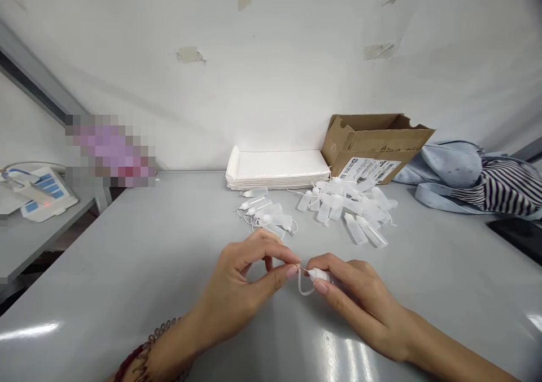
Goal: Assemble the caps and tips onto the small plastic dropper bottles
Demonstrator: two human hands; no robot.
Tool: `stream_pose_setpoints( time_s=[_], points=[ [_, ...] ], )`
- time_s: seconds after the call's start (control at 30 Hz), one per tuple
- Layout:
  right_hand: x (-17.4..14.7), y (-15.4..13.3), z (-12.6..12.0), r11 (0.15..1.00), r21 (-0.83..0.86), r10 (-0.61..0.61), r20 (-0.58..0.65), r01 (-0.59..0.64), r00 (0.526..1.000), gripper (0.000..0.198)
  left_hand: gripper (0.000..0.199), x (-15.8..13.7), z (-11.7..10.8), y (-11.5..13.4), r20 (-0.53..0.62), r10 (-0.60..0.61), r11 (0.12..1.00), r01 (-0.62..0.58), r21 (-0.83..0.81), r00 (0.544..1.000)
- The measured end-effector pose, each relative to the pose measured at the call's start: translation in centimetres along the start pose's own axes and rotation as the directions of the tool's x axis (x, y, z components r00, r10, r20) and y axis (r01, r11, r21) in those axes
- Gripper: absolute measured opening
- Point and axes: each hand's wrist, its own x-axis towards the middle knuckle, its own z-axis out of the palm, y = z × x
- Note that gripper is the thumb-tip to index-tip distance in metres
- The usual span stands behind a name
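Above the front of the table, my right hand (pixel 364 303) grips a small needle-tip squeeze bottle (pixel 318 275); its white top and thin metal needle point left. A soft white strap (pixel 301 286) loops from the bottle's neck towards my left hand (pixel 248 283). There, thumb and index finger pinch the strap's end at the needle tip; the fingertips mostly hide the small cap. Beyond my left hand lies a small group of similar bottles (pixel 265 208), some with needles and looped straps showing. A larger heap of bottles (pixel 339 198) lies farther right.
White padded mailers (pixel 277 167) are stacked against the wall, beside an open cardboard box (pixel 381 144). A light-blue cloth bag (pixel 449 167) and a dark phone-like object (pixel 519 238) are at the right. A side table at far left holds a white-and-blue device (pixel 46 192).
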Motion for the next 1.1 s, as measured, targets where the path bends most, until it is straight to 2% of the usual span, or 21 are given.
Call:
stream_pose_setpoints(
  time_s=[0.13,0.27,0.4,0.57,0.73,1.0,1.07,1.1],
  points=[
    [0.0,0.0,-0.1,1.0,-0.005,-0.013,0.0,0.013,1.0,0.017,0.009,-0.1,0.0,0.0,-0.013,0.004,0.999,-0.004,0.042,1.0],
    [-0.1,-0.2,-0.2,0.999,-0.026,-0.021,0.002,0.021,1.0,0.018,0.01,0.0,0.2,0.2,-0.02,0.063,0.996,-0.061,0.068,0.998],
    [-0.1,-0.2,-0.3,1.0,-0.022,-0.01,-0.003,0.01,1.0,0.02,0.013,-0.1,0.4,0.1,-0.014,0.156,0.979,-0.153,0.138,0.988],
    [-0.2,-0.1,-0.4,0.999,-0.033,0.01,0.025,-0.009,1.0,0.024,0.025,-0.2,0.5,-0.4,-0.003,0.303,0.928,-0.295,0.228,0.953],
    [-0.2,0.0,-0.2,0.998,-0.067,-0.005,0.04,0.007,0.999,0.026,0.027,-0.2,0.6,-0.9,0.033,0.325,0.914,-0.323,0.245,0.945],
    [0.1,-0.1,-0.3,0.998,-0.068,-0.007,0.046,0.01,0.999,0.027,0.027,-0.3,0.8,-1.0,0.009,0.352,0.9,-0.341,0.269,0.936],
    [0.2,-0.2,-0.3,0.999,-0.039,-0.007,0.036,0.008,0.999,0.026,0.023,-0.1,0.8,-0.9,-0.004,0.299,0.927,-0.29,0.237,0.954],
    [0.2,-0.2,-0.3,1.0,-0.023,-0.005,0.023,0.005,1.0,0.025,0.021,0.0,0.8,-0.9,-0.013,0.233,0.954,-0.226,0.198,0.972]
  ],
)
